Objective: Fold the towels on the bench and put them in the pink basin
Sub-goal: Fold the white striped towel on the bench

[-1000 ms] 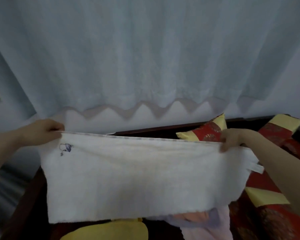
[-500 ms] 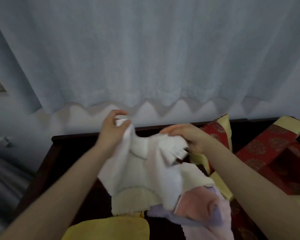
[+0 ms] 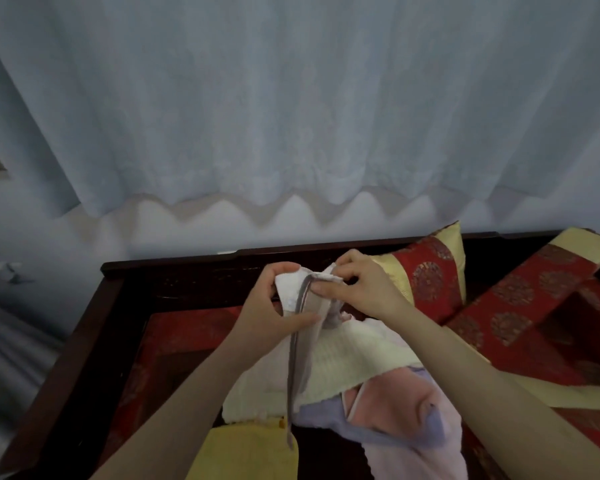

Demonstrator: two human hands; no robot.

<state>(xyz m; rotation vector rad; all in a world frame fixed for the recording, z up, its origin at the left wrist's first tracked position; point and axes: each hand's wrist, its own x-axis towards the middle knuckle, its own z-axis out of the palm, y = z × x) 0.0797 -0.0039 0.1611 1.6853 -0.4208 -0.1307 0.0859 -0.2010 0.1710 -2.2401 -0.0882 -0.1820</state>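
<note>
Both hands hold the white towel (image 3: pixel 300 362) up, doubled over, above the bench (image 3: pixel 174 268).

The left hand (image 3: pixel 271 306) pinches the upper corner between thumb and curled fingers, and the right hand (image 3: pixel 364 289) nips the matching edges beside it, likely to line them up before the next fold. The towel hangs edge-on, thin and limp, its grey hem trailing down over a cream towel (image 3: pixel 343 362) and a pink one (image 3: pixel 395 410) on the seat. No pink basin in view.
</note>
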